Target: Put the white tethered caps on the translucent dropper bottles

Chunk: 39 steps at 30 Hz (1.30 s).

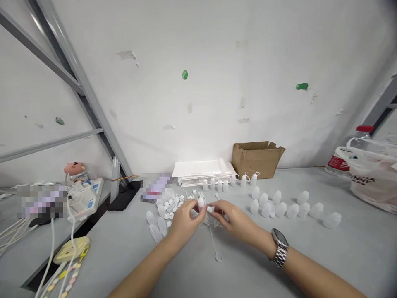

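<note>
My left hand (185, 218) is pinched around a small white plastic bottle (201, 202) held just above the grey table (356, 256). My right hand (233, 219), with a metal watch (280, 247) on its wrist, pinches a small white cap (210, 209) right beside that bottle. A thin white strap with a ring end (215, 247) lies on the table under the hands. A loose pile of small bottles and caps (164, 211) lies just left of my left hand.
Rows of small white bottles (285, 207) stand to the right and along the back. A cardboard box (257, 158) and a white stack of bags (203, 170) sit by the wall. A plastic bag (370, 176) and water bottle (347, 155) are far right; power strips (85, 198) and cables left.
</note>
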Each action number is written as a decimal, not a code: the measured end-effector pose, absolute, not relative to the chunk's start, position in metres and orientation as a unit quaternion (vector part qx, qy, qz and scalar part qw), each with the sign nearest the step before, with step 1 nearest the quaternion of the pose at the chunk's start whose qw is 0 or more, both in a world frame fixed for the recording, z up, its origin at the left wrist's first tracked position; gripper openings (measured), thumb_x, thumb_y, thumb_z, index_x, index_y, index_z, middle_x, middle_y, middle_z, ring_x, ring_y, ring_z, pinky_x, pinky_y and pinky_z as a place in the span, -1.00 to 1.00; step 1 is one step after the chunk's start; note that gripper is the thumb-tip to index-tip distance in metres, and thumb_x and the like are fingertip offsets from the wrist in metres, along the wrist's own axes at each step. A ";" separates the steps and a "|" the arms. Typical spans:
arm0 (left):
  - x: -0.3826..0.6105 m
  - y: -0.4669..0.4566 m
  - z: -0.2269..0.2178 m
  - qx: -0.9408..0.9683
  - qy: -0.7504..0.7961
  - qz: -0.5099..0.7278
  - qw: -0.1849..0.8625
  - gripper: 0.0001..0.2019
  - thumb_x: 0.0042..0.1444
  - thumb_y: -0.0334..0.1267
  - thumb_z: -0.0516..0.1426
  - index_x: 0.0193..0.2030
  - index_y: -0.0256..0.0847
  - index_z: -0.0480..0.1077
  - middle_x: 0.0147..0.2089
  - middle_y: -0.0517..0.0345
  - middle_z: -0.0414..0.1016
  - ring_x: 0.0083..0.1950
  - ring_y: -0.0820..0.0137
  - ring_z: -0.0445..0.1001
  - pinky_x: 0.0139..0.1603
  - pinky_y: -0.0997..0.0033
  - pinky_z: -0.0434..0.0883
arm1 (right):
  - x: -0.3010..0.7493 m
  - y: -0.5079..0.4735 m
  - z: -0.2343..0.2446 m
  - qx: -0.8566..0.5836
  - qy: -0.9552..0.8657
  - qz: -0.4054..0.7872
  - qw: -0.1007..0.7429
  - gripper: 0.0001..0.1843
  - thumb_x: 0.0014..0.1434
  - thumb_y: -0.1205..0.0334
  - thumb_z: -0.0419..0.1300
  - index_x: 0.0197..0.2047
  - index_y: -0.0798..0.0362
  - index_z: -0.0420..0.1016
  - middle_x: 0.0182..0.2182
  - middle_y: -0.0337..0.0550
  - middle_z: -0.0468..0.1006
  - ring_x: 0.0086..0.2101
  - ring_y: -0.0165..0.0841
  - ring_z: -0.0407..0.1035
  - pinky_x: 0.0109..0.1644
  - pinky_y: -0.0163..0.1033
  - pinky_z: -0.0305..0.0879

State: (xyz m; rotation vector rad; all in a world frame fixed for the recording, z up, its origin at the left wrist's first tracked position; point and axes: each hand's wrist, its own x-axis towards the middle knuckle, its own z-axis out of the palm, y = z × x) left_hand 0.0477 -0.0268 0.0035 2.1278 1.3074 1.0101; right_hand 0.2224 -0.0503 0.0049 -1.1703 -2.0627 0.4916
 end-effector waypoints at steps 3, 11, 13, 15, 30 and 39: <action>0.047 -0.025 -0.003 0.827 0.433 0.331 0.135 -0.80 0.07 -0.17 0.02 -0.51 -0.17 0.27 -0.47 0.20 0.31 -0.42 0.41 0.30 -0.43 0.46 0.22 | 0.224 -0.048 0.008 -0.447 -0.765 0.202 0.418 -0.76 0.22 0.24 0.00 -0.04 0.01 0.31 -0.39 -0.20 0.46 -0.39 -0.40 0.36 -0.30 -0.27 0.33; 0.052 -0.031 -0.008 0.890 0.341 0.299 0.044 -0.84 0.11 -0.19 0.03 -0.40 -0.20 0.34 -0.42 0.14 0.41 -0.34 0.37 0.36 -0.35 0.41 0.33 | 0.218 -0.049 0.002 -0.380 -0.773 0.129 0.492 -0.87 0.19 0.31 0.05 -0.24 0.03 0.42 -0.44 -0.17 0.43 -0.40 -0.38 0.32 -0.33 -0.27 0.31; 0.049 -0.029 -0.005 0.881 0.347 0.316 0.059 -0.83 0.11 -0.15 0.04 -0.33 -0.18 0.35 -0.35 0.13 0.42 -0.27 0.36 0.38 -0.27 0.39 0.34 | 0.226 -0.048 0.013 -0.378 -0.770 0.092 0.506 -0.87 0.18 0.32 0.05 -0.26 0.03 0.42 -0.44 -0.16 0.44 -0.40 -0.37 0.33 -0.32 -0.26 0.31; 0.044 -0.025 -0.001 0.859 0.380 0.335 0.072 -0.82 0.11 -0.12 0.03 -0.25 -0.15 0.34 -0.26 0.11 0.42 -0.19 0.34 0.38 -0.18 0.35 0.34 | 0.246 -0.045 0.031 -0.409 -0.746 0.033 0.524 -0.89 0.18 0.30 0.06 -0.28 0.03 0.42 -0.45 -0.16 0.45 -0.40 -0.36 0.33 -0.31 -0.25 0.30; 0.031 -0.008 0.001 0.782 0.535 0.289 0.136 -0.76 0.13 -0.14 -0.10 -0.21 -0.10 0.33 -0.24 0.16 0.35 -0.33 0.39 0.38 -0.25 0.35 0.32 | 0.376 0.023 0.034 -0.777 -0.598 -0.111 0.160 -0.80 0.13 0.41 -0.03 -0.37 0.17 0.41 -0.32 0.09 0.52 -0.30 -0.21 0.40 -0.36 -0.26 0.10; 0.029 -0.007 0.003 0.777 0.547 0.277 0.144 -0.76 0.13 -0.13 -0.11 -0.21 -0.09 0.32 -0.21 0.17 0.35 -0.31 0.38 0.39 -0.29 0.36 0.31 | 0.376 0.010 0.039 -0.786 -0.595 -0.077 0.148 -0.79 0.18 0.24 -0.05 -0.25 0.11 0.36 -0.28 0.02 0.54 -0.28 -0.21 0.42 -0.41 -0.29 0.10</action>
